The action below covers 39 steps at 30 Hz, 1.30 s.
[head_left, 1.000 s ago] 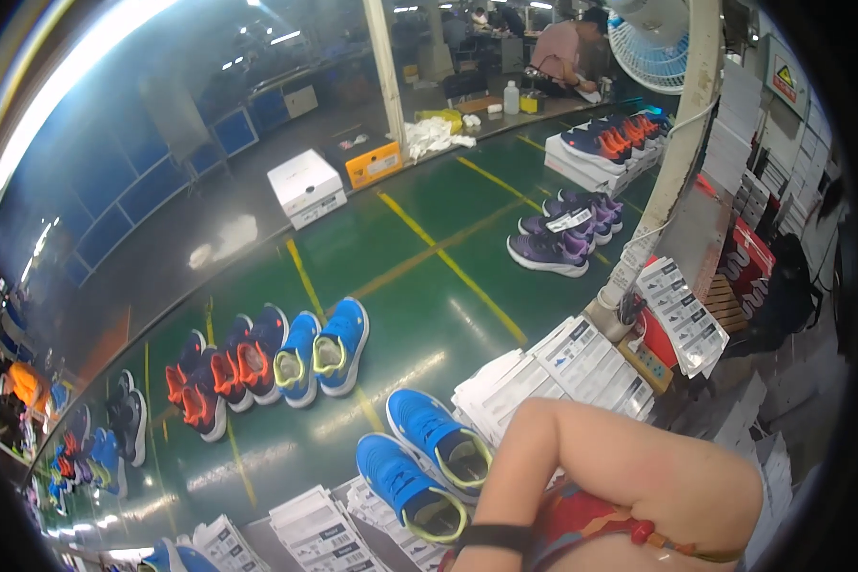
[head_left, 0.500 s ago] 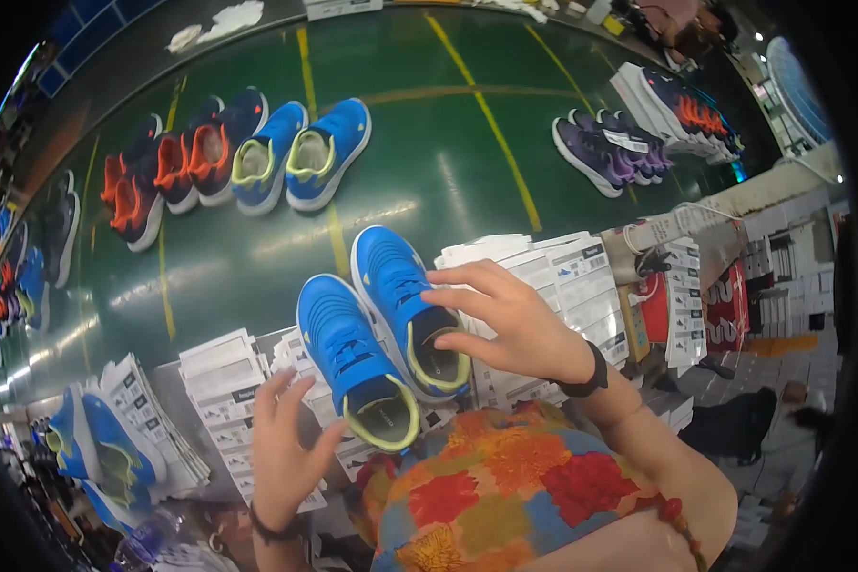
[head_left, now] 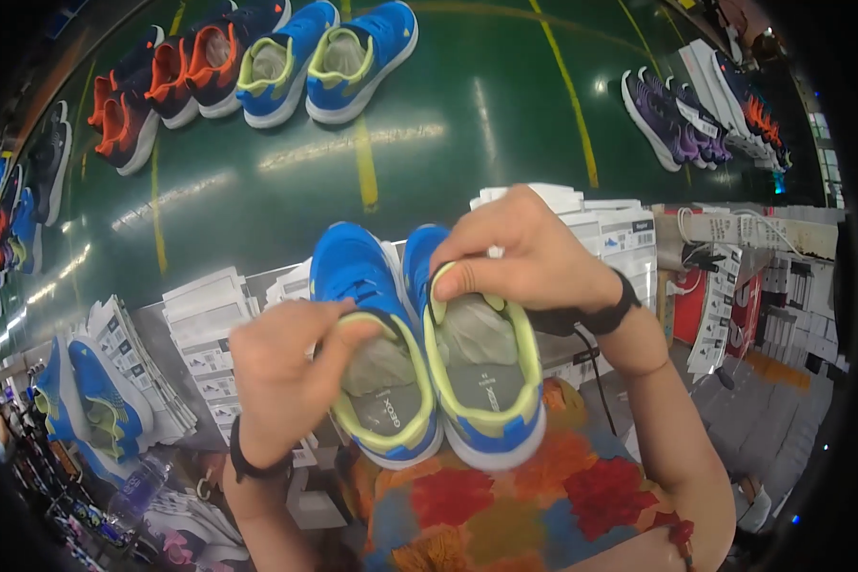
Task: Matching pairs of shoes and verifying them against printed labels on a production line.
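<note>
A pair of blue sneakers with lime-green linings stands side by side in front of me, toes pointing away. My left hand (head_left: 291, 367) is closed, thumb and fingers pinching the tongue of the left sneaker (head_left: 350, 262). The right sneaker (head_left: 496, 440) has its tongue pinched by my right hand (head_left: 524, 257), which covers part of its upper. Both openings are pulled wide. Inside, pale crumpled paper (head_left: 479, 334) fills the front of the right shoe, and similar paper (head_left: 381, 367) shows in the left one. Grey insoles lie behind the paper.
Beyond lies a green surface (head_left: 257, 210) with yellow lines. On it stand another blue pair (head_left: 362, 62), navy-and-orange shoes (head_left: 214, 67) and purple shoes (head_left: 663, 124). Stacks of printed white sheets (head_left: 210, 334) line the near edge. More blue shoes (head_left: 95, 391) rest at left.
My hands were spread open beside the shoes; now both have closed on the tongues. The openings are wider and the paper inside shows. My view has shifted nearer the shoes.
</note>
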Each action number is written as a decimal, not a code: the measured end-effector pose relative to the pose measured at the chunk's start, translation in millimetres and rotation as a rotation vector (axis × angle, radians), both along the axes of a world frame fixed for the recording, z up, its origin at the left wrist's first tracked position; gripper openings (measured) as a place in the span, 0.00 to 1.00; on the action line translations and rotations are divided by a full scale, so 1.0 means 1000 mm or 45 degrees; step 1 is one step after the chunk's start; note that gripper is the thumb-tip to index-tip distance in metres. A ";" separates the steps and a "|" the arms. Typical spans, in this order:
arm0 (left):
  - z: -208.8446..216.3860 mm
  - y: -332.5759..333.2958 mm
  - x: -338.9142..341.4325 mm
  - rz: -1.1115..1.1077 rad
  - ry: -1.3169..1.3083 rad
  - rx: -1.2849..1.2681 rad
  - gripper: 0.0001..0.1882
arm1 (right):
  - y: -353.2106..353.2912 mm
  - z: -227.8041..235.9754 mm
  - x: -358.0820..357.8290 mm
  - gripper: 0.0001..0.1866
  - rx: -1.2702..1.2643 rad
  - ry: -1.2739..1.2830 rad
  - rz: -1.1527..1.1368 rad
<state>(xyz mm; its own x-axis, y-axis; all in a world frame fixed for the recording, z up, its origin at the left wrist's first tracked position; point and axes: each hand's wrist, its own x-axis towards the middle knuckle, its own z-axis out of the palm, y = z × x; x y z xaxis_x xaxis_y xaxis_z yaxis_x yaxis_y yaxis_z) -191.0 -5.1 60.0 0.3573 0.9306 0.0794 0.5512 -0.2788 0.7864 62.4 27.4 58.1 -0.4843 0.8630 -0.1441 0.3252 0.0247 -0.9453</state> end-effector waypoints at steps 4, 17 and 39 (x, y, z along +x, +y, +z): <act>0.001 0.017 0.006 0.128 -0.206 -0.404 0.08 | 0.008 -0.015 -0.002 0.12 -0.410 0.262 -0.066; 0.010 0.025 0.017 0.078 -0.215 -0.334 0.06 | -0.003 0.000 -0.002 0.12 -0.034 0.091 -0.116; 0.007 0.073 0.152 -0.056 -1.166 -0.370 0.27 | -0.104 -0.030 0.090 0.37 -0.842 1.971 -0.906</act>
